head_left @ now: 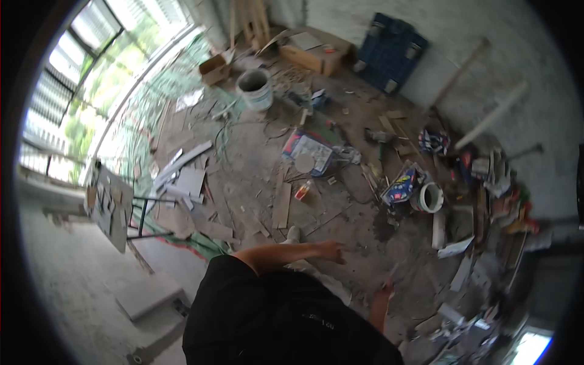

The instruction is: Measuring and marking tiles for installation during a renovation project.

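The white, round plastic bucket sits on the dirty brown floor, ahead of the right hand and not touching it. It looks stiff, and should be light if there is nothing inside; the rim seems best to hold. The left hand is near a long, flat brown board. Both hands are blurry, so I can't tell if they grip anything. A shiny blue printed bag, likely soft, lies beside the bucket.

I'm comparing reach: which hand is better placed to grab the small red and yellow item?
Probably the left hand: it is nearer the red and yellow item; the right hand is farther away.
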Available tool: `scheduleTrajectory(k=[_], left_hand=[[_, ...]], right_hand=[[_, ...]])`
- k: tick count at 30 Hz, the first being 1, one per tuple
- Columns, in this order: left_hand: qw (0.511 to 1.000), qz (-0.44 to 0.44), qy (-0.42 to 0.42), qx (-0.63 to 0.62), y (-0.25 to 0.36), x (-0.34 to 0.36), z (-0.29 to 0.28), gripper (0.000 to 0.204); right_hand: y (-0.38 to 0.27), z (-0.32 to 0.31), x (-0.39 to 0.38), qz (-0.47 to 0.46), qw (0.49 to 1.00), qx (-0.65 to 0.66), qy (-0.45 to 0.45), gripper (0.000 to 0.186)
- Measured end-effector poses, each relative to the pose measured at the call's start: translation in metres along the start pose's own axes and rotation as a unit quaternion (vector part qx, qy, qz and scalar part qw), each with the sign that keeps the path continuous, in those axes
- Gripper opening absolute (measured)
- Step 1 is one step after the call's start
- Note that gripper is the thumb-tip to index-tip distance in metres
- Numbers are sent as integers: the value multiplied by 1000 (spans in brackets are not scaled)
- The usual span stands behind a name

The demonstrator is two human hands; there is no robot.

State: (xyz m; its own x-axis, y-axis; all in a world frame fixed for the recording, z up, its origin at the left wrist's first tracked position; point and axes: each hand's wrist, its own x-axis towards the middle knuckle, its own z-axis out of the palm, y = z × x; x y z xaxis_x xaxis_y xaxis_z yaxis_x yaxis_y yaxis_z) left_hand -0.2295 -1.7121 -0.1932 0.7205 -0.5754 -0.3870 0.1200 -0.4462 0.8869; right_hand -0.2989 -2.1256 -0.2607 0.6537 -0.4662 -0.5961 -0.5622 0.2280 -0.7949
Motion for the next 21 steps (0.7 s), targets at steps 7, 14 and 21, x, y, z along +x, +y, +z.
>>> scheduleTrajectory(k=[7,14,21], left_hand=[[970,91,215,-64,78,-146,-146,70],[819,54,570,40,16,-252,-255,20],[719,-105,686,-29,-71,-341,-343,18]], right_hand=[[-131,389,-129,-42,970,-43,-236,39],[-92,624,-238,-205,907,-164,-330,54],[-62,798,-302,-322,725,-430,-430,62]])
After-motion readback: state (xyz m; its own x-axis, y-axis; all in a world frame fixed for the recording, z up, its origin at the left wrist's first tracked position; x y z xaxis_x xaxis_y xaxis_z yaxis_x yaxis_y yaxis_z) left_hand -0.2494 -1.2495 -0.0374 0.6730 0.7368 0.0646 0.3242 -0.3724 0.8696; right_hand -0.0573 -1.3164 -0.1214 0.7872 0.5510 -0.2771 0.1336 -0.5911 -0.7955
